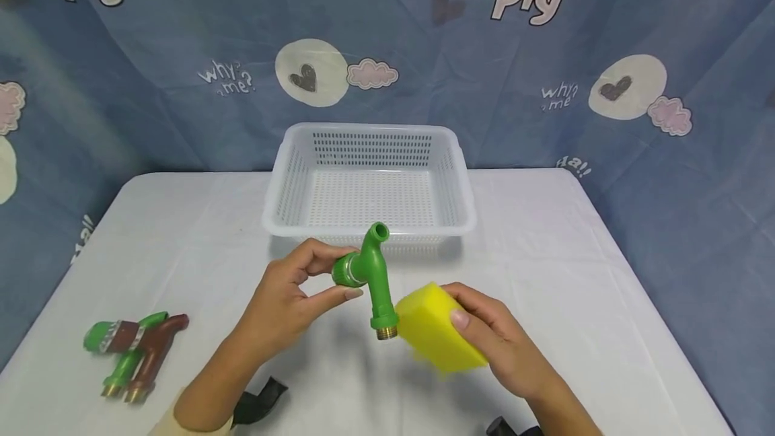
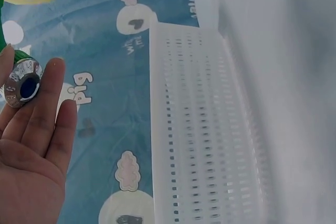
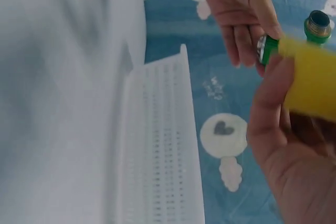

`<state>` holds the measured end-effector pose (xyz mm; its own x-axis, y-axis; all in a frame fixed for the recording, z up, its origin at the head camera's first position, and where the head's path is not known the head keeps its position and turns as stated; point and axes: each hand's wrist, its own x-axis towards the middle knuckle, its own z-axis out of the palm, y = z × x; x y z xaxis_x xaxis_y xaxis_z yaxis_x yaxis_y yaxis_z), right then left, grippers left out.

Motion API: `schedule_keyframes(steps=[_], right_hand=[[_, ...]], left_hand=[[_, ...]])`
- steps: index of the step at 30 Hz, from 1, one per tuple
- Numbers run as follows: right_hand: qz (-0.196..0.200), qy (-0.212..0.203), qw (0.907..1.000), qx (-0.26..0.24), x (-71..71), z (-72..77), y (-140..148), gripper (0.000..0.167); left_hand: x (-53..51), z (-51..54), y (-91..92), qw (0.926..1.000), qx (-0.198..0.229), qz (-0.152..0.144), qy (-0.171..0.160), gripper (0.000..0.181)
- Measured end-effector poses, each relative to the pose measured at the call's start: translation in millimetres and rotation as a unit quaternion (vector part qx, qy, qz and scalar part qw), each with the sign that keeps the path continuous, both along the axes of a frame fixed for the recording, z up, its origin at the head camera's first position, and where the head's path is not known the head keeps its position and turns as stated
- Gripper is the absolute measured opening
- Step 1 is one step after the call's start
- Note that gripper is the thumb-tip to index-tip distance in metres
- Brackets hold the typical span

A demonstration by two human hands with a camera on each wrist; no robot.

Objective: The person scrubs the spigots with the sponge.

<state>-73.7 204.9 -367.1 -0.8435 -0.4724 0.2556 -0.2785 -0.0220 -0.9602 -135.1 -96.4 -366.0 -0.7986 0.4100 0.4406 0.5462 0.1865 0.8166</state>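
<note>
Between thumb and fingers my left hand (image 1: pixel 289 298) pinches a green faucet (image 1: pixel 377 274) by its round end, the bent spout upward and the brass-coloured thread pointing down. A silvery ring with a dark opening shows at that end of the faucet (image 2: pixel 23 82) in the left wrist view. My right hand (image 1: pixel 499 335) grips a yellow sponge (image 1: pixel 436 328), whose left edge is close beside the faucet's lower tube; whether they touch I cannot tell. In the right wrist view the sponge (image 3: pixel 315 80) looks blurred and hides part of the faucet.
A white perforated basket (image 1: pixel 369 229) stands at the back of the white-covered table (image 1: pixel 230 221). On the left lie a brown faucet (image 1: pixel 159 348) and another green faucet (image 1: pixel 125 369), side by side. Black straps or bands show near both wrists. A blue patterned cloth (image 1: pixel 424 32) hangs behind.
</note>
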Motion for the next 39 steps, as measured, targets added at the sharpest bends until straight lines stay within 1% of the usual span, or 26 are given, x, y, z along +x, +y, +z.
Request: schedule_keyframes(steps=[3, 5, 8, 10, 12, 15, 17, 19, 24, 27, 29, 32, 34, 35, 37, 39], right_hand=[[-0.034, 0.019, 0.9992, 0.01, -0.8, 2.1, 0.6, 0.039], [-0.048, 0.043, 0.9978, 0.015, -1.4, 5.3, -1.4, 0.042], [-0.065, 0.095, 0.9932, 0.019, -1.8, 11.4, -6.9, 0.048], [-0.078, 0.14, 0.9863, 0.038, -1.9, 14.6, -11.0, 0.051], [-0.085, 0.185, 0.9769, 0.064, -1.5, 15.8, -14.9, 0.054], [-0.085, 0.226, 0.9641, 0.109, 0.8, 14.7, -18.0, 0.056], [-0.081, 0.235, 0.9603, 0.126, 3.2, 13.0, -17.4, 0.055], [-0.081, 0.227, 0.9604, 0.14, 5.9, 11.7, -14.6, 0.052], [-0.09, 0.212, 0.9605, 0.156, 8.2, 9.9, -5.6, 0.051], [-0.11, 0.227, 0.9563, 0.148, 6.5, 10.7, -4.2, 0.054], [-0.126, 0.246, 0.9509, 0.139, 5.2, 12.0, -6.0, 0.055], [-0.144, 0.287, 0.9379, 0.13, 3.2, 14.9, -12.8, 0.049], [-0.153, 0.32, 0.9251, 0.135, 2.1, 16.8, -18.9, 0.045], [-0.156, 0.339, 0.9168, 0.141, 1.5, 17.7, -22.3, 0.043], [-0.162, 0.383, 0.8942, 0.165, 0.1, 18.6, -29.0, 0.041], [-0.17, 0.423, 0.8657, 0.206, -0.2, 18.2, -34.6, 0.038]], left_hand=[[-1.6, 0.3, -0.7, 1.0, 0.0, 0.006, 0.001, 0.05], [-2.0, 0.2, -0.7, 0.9999, -0.007, 0.011, 0.009, 0.05], [-1.4, -0.1, -0.1, 0.9992, -0.021, 0.018, 0.028, 0.051], [-1.0, -0.4, 0.1, 0.9987, -0.026, 0.022, 0.038, 0.052], [-0.5, -1.0, 0.1, 0.998, -0.025, 0.022, 0.053, 0.053], [-0.3, -1.0, -1.0, 0.996, -0.028, 0.035, 0.077, 0.055], [-0.9, -0.2, -1.4, 0.9943, -0.031, 0.046, 0.091, 0.056], [-1.8, 0.7, -1.3, 0.9932, -0.034, 0.055, 0.097, 0.057], [-3.0, 0.9, 0.1, 0.9936, -0.032, 0.054, 0.094, 0.055], [-1.2, -0.2, -0.3, 0.9928, -0.033, 0.062, 0.097, 0.056], [-0.2, -0.5, -0.2, 0.9922, -0.034, 0.063, 0.102, 0.055], [0.2, -0.5, 1.6, 0.9916, -0.041, 0.056, 0.11, 0.053], [-0.4, -0.3, 3.3, 0.9911, -0.046, 0.047, 0.116, 0.051], [-0.6, -0.1, 4.1, 0.9907, -0.049, 0.044, 0.119, 0.051], [-1.3, 0.0, 5.1, 0.9895, -0.055, 0.04, 0.127, 0.05], [-2.2, -0.1, 5.5, 0.9887, -0.06, 0.038, 0.132, 0.049]])
